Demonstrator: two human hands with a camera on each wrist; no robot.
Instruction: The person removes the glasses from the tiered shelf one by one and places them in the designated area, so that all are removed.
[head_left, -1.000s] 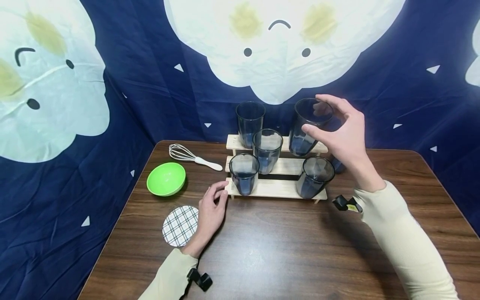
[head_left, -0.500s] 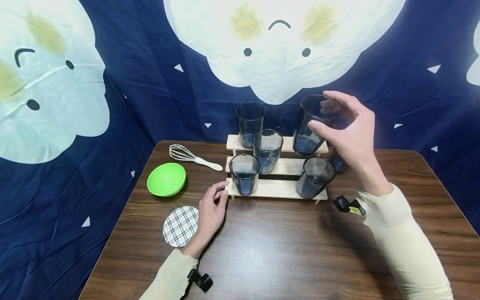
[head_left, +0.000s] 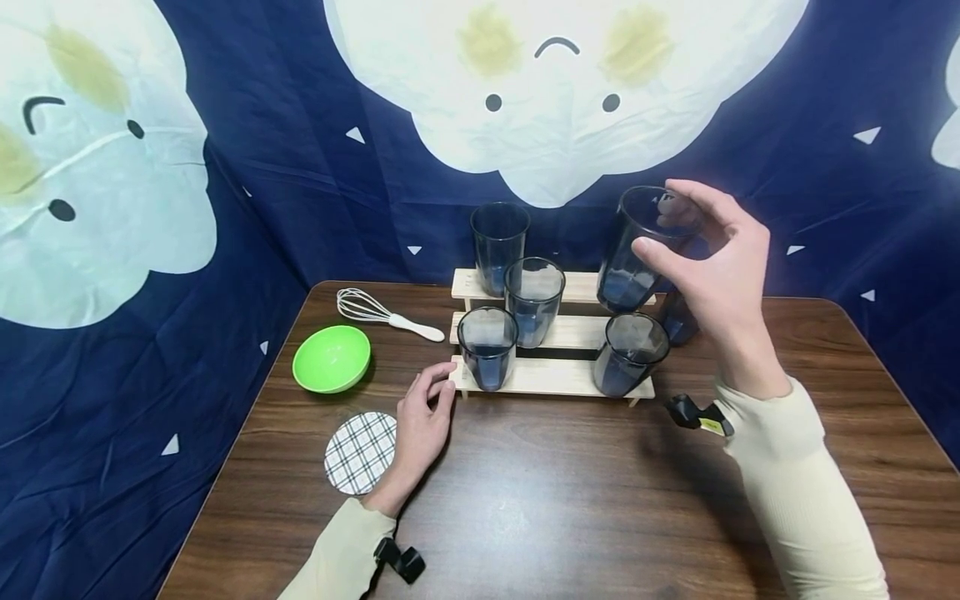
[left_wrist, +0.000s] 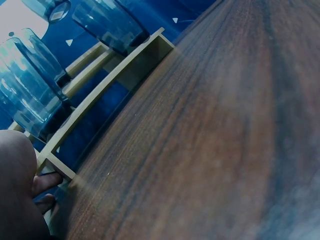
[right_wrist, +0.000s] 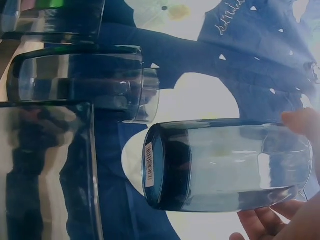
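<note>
My right hand (head_left: 723, 258) grips a tall smoky-blue glass (head_left: 633, 267) near its rim, thumb on one side and fingers on the other. The glass is tilted slightly at the right end of the top shelf of a wooden three-step rack (head_left: 558, 377). In the right wrist view, a barcode sticker (right_wrist: 149, 165) shows on the base of the glass. Relaxed fingers of my left hand (head_left: 422, 425) touch the left end of the lowest shelf. On the rack stand a top-left glass (head_left: 498, 250), a middle glass (head_left: 534, 304), a front-left glass (head_left: 489, 350) and a front-right glass (head_left: 630, 354).
Another dark glass (head_left: 678, 321) stands right of the rack, partly hidden by my right hand. Left of the rack lie a white whisk (head_left: 390, 318), a green bowl (head_left: 332, 358) and a checkered round mat (head_left: 360, 454). A blue patterned cloth (head_left: 300, 208) hangs behind the table.
My right hand has moved steadily to the right with the tall glass, away from the middle of the top shelf. My left hand stays by the rack's end.
</note>
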